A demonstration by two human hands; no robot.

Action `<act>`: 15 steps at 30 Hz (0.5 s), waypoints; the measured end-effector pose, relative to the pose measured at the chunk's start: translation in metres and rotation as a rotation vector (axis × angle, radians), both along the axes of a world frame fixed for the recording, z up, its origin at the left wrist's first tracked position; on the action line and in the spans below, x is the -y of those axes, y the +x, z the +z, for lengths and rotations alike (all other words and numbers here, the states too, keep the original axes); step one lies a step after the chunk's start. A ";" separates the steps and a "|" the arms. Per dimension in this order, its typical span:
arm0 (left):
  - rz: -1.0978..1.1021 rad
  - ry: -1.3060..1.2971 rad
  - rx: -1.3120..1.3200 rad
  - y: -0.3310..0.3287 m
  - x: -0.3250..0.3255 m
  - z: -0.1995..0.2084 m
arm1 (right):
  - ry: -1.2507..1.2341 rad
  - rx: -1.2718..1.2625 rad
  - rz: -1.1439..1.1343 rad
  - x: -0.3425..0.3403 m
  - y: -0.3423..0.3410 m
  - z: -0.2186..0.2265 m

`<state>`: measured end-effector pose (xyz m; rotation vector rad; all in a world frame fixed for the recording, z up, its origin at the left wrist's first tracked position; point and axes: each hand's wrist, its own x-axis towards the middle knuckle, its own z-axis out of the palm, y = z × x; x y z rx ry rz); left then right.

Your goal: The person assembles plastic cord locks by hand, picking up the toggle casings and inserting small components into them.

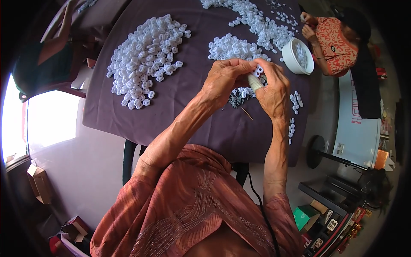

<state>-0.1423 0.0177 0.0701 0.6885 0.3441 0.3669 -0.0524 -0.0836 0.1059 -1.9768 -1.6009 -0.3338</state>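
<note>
My left hand (223, 78) and my right hand (274, 89) meet over the table, fingers pinched together. Between their fingertips is a small white plastic piece with dark holes (257, 71). A pale wrap (254, 82) covers my right thumb. Just beyond my hands lies a heap of similar white pieces (233, 46), partly hidden by them. Below my fingers sits a little pile of thin grey bits (236, 100), too small to name. Close by is a thin brown stick (247, 113).
A large heap of white pieces (145, 55) covers the left of the dark tablecloth (192, 122). More pieces (261, 25) spread along the far side. At the right edge stands a white bowl (287, 58) of pieces. Another person (338, 45) sits beyond it.
</note>
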 end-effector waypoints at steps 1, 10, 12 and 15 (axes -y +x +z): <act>-0.015 0.002 -0.001 0.000 0.000 -0.001 | 0.000 0.000 -0.001 0.000 0.002 -0.001; 0.007 0.047 -0.024 0.000 0.000 0.000 | -0.141 0.034 -0.021 0.003 0.008 0.004; 0.010 0.048 -0.023 0.001 0.000 -0.002 | -0.164 0.059 -0.001 0.003 0.009 0.005; 0.012 0.053 -0.018 0.002 0.001 -0.003 | -0.115 0.014 0.047 0.002 0.014 -0.001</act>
